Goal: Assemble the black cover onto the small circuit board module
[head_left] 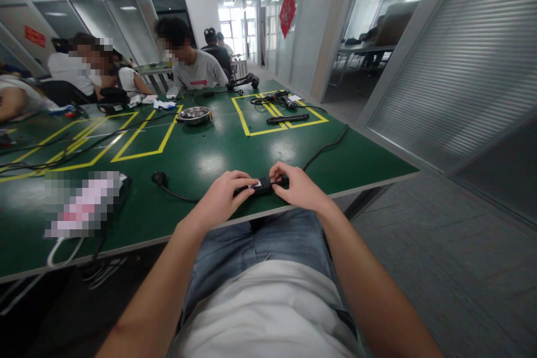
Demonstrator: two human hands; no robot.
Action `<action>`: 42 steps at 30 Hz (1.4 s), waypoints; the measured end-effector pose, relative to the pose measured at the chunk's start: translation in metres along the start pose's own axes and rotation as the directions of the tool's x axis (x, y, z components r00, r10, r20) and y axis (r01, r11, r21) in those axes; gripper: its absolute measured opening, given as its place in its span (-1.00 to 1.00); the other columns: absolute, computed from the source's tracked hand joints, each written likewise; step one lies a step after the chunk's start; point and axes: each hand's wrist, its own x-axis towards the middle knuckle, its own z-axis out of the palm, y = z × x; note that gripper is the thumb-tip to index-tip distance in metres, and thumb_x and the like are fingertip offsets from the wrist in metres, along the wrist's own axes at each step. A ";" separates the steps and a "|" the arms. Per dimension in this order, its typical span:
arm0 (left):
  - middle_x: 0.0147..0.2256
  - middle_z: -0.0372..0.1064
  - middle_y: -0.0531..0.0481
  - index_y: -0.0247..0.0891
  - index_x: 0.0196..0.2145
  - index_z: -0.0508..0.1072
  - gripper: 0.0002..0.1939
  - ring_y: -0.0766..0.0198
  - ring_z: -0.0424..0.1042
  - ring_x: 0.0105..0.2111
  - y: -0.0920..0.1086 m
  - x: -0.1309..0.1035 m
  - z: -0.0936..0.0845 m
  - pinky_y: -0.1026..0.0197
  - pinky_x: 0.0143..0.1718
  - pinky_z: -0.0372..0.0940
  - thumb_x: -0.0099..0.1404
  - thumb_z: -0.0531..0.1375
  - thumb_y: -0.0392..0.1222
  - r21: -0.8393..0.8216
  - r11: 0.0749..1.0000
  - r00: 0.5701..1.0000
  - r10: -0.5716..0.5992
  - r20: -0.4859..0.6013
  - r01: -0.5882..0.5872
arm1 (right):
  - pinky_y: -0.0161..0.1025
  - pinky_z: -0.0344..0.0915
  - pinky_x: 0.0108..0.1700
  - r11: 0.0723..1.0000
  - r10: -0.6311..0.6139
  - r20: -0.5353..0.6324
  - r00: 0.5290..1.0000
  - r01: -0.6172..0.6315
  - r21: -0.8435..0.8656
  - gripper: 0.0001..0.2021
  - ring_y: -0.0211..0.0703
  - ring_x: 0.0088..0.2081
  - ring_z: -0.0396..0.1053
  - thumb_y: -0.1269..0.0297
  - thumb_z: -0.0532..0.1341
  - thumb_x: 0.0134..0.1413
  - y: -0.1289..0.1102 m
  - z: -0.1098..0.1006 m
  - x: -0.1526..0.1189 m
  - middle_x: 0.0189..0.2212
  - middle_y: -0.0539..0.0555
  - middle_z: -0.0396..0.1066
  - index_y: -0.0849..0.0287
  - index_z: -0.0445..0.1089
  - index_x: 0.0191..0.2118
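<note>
A black power adapter [263, 184] with a pale label lies near the front edge of the green table [369, 165]. My left hand [224, 194] grips its left end between thumb and fingers. At the adapter's right end, my right hand [296, 183] has its thumb and fingers curled around a dark part, perhaps the cable connector; the fingers partly hide it. From beneath my left hand a cord runs left to a black plug [159, 178]. Another black cable [325, 148] leads from my right hand toward the back right.
A metal bowl [195, 115] stands farther back. Inside yellow tape [247, 123] lie a black bar [287, 118] and tangled cables. At the left is a blurred pinkish object [84, 207]. A person in a grey shirt [200, 71] sits across the table, others beyond.
</note>
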 end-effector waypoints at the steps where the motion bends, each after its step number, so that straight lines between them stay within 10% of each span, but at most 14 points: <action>1: 0.04 0.62 -0.13 -0.08 0.08 0.70 -0.72 0.05 0.57 0.04 0.000 -0.001 0.002 -0.02 0.17 0.45 0.53 0.24 -0.15 0.008 1.000 1.000 0.002 0.006 -0.002 | -0.18 0.38 -0.10 1.000 0.002 0.002 1.000 -0.002 0.004 -0.81 -0.11 -0.25 0.47 0.43 0.22 0.00 0.000 0.000 0.000 -0.32 0.00 0.52 0.07 0.36 -0.22; 12: -0.04 0.67 -0.08 -0.08 0.03 0.70 -0.76 0.06 0.60 -0.05 0.000 0.006 0.001 0.04 0.02 0.48 0.43 0.34 -0.17 -0.031 0.997 0.996 -0.076 0.037 0.077 | -0.19 0.37 -0.12 1.000 -0.001 0.002 1.000 0.001 0.017 -0.82 -0.10 -0.26 0.46 0.43 0.22 -0.01 0.003 0.001 0.001 -0.34 -0.02 0.51 0.06 0.35 -0.25; 16: -0.08 0.66 -0.05 -0.15 -0.03 0.61 -0.81 0.07 0.61 -0.10 -0.005 0.014 0.004 0.08 -0.09 0.47 0.41 0.33 -0.19 -0.096 0.972 0.968 -0.224 -0.110 0.214 | -0.19 0.35 -0.13 1.000 -0.008 -0.004 1.000 0.008 -0.016 -0.86 -0.09 -0.25 0.46 0.41 0.22 0.01 0.002 0.000 0.001 -0.35 -0.01 0.51 0.06 0.35 -0.27; 29: 0.12 0.58 -0.16 -0.17 -0.19 0.61 -0.85 -0.04 0.53 0.15 -0.013 0.009 -0.001 -0.09 0.25 0.37 0.49 0.22 -0.17 0.089 0.981 0.978 -0.160 -0.133 0.172 | -0.14 0.37 -0.09 0.996 -0.002 0.009 1.000 0.003 -0.091 -0.94 -0.06 -0.23 0.50 0.33 0.35 0.12 -0.002 0.001 0.000 -0.31 0.04 0.59 0.10 0.52 -0.25; 42: -0.25 0.57 -0.01 -0.14 -0.07 0.58 -0.85 0.11 0.56 -0.24 -0.006 -0.020 0.007 0.17 -0.22 0.34 0.50 0.27 -0.08 0.171 0.958 0.969 -0.210 -0.132 0.231 | -0.20 0.41 -0.18 0.999 0.027 -0.001 1.000 -0.027 -0.035 -0.91 -0.10 -0.28 0.51 0.28 0.40 0.12 0.003 0.003 0.001 -0.31 0.05 0.61 0.13 0.59 -0.25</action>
